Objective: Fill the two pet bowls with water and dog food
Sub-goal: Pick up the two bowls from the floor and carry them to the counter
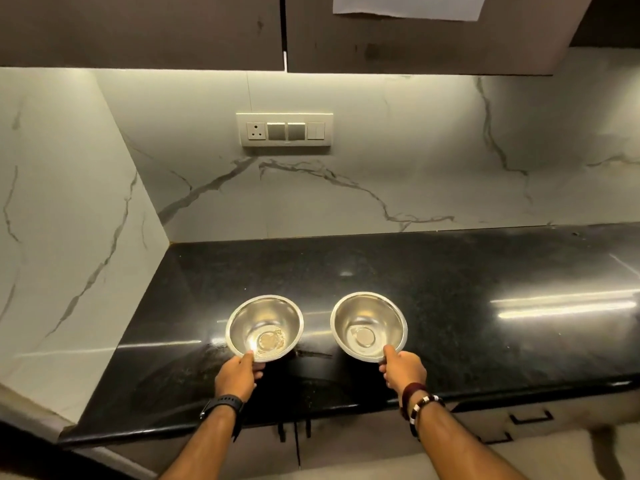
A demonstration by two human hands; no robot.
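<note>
Nearest us, our left hand (239, 375) pinches the left bowl (265, 328) and our right hand (403, 372) the right bowl (369, 326), both empty on the black counter (485, 306), switch plate (284, 130) on the marble wall beyond.

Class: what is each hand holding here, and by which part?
Left hand pinches the left bowl by its near rim; right hand pinches the right bowl by its near rim.
</note>
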